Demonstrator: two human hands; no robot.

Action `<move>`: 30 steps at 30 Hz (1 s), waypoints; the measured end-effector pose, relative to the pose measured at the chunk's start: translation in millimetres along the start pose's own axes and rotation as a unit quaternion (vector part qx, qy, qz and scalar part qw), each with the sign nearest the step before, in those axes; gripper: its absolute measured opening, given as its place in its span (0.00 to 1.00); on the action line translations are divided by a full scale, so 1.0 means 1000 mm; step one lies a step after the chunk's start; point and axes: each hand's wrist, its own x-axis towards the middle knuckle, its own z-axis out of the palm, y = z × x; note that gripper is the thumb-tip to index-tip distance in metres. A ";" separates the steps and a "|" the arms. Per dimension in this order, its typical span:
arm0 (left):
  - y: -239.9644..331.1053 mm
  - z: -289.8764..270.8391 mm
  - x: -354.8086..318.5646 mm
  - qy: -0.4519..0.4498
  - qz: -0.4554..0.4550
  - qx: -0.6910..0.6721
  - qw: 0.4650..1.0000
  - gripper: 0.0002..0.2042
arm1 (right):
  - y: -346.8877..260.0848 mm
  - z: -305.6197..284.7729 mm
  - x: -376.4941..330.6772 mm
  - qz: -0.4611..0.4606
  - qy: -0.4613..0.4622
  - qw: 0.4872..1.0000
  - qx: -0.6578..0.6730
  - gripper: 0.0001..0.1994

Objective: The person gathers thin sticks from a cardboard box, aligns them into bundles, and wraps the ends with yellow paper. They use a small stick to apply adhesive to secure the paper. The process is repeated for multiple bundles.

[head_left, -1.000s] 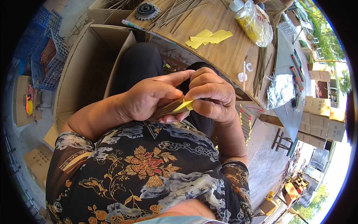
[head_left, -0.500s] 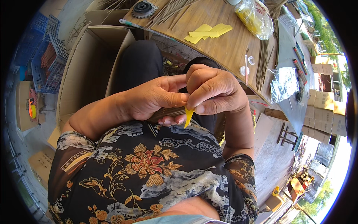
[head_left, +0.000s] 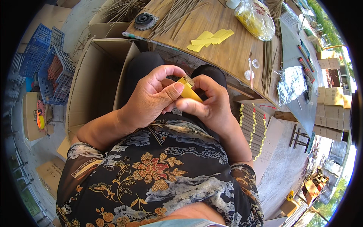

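Observation:
In front of my belly, my left hand (head_left: 153,96) is closed around a short-looking bundle of thin brown sticks (head_left: 188,80), probably incense. Its cut end points up between my hands. A yellow paper strip (head_left: 191,94) lies around the bundle, pressed by my left thumb. My right hand (head_left: 213,98) is closed on the strip's lower right part, the thumb stretched beneath it and the fingers curled behind. The rest of the bundle is hidden by my hands. More yellow paper strips (head_left: 210,39) lie in a crossed pile on the wooden table (head_left: 227,56) ahead.
Loose brown sticks (head_left: 176,17) and a dark round coil (head_left: 145,20) lie on the table, with a plastic bag (head_left: 257,19) and small clear lids (head_left: 248,74). An open cardboard box (head_left: 98,81) stands left, near blue crates (head_left: 49,72). Yellow-banded bundles (head_left: 251,126) lie at right.
The dangling yellow strip end is now laid against the bundle, whose end has come into view. My hands have turned, and my right hand has dropped lower and to the left.

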 end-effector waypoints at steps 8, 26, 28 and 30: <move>-0.001 -0.007 0.004 -0.058 -0.015 -0.100 0.993 0.12 | 0.020 0.003 0.009 -0.111 -0.022 0.989 0.096 0.13; -0.004 -0.008 0.012 -0.157 -0.066 -0.245 0.954 0.09 | 0.032 -0.015 0.020 -0.217 -0.037 0.975 0.013 0.15; -0.007 -0.010 0.013 -0.186 -0.061 -0.236 0.952 0.08 | 0.027 -0.015 0.016 -0.163 -0.002 0.985 0.064 0.16; -0.006 -0.010 0.015 -0.200 -0.056 -0.224 0.952 0.08 | 0.023 -0.016 0.019 -0.191 0.027 0.979 0.069 0.18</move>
